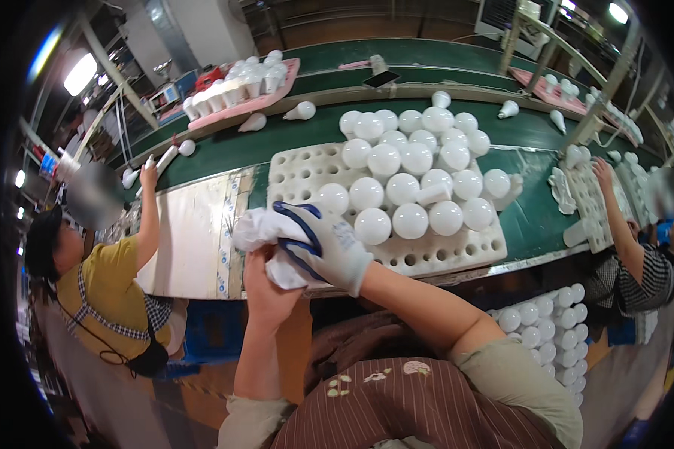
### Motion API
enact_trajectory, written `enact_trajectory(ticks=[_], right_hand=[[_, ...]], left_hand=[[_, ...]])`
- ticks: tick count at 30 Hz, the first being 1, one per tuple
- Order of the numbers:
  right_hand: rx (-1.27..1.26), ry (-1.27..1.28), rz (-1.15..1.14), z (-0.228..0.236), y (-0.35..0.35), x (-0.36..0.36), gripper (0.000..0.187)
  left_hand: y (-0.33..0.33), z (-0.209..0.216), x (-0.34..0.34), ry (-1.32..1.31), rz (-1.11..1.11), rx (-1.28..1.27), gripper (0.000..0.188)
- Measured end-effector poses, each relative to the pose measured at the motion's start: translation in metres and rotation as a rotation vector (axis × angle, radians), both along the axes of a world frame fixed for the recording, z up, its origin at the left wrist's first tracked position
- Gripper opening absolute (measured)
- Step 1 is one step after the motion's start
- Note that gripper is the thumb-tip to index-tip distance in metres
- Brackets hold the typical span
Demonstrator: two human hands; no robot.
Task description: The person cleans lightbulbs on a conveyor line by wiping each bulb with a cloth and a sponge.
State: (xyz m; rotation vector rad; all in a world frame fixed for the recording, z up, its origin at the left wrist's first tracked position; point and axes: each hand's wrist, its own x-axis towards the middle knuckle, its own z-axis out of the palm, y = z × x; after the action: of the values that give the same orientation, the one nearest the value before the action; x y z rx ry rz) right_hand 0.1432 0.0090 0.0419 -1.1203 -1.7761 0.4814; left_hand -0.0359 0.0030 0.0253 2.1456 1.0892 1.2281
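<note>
While the gloved right hand (326, 243) folds around one white cloth (256, 228), the bare left hand (272, 288) meets it below, its closure unclear.
The cloth is by the left end of one foam tray (293, 179) bearing over twenty white bulbs (410, 221); one pink tray (290, 81) behind holds more.

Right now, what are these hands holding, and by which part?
A white cloth: the gloved right hand clasps its right side; the left hand meets its lower side, grip unclear. Any contents are hidden.

One cloth (258, 228), one glove (329, 243), one phone (382, 78), two pink trays (286, 90), over twenty bulbs (416, 158).
</note>
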Motion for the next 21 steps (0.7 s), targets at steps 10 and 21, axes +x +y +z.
enact_trajectory(ticks=[10,21], right_hand=[[0.086,-0.150,-0.316,0.027,-0.032,0.088,0.067],[-0.026,-0.520,-0.529,-0.004,-0.065,0.223,0.051]], left_hand=[[-0.026,-0.034,-0.065,-0.653,-0.030,-0.540,0.070],[0.007,-0.118,0.031,-0.473,-0.123,-0.501,0.070]])
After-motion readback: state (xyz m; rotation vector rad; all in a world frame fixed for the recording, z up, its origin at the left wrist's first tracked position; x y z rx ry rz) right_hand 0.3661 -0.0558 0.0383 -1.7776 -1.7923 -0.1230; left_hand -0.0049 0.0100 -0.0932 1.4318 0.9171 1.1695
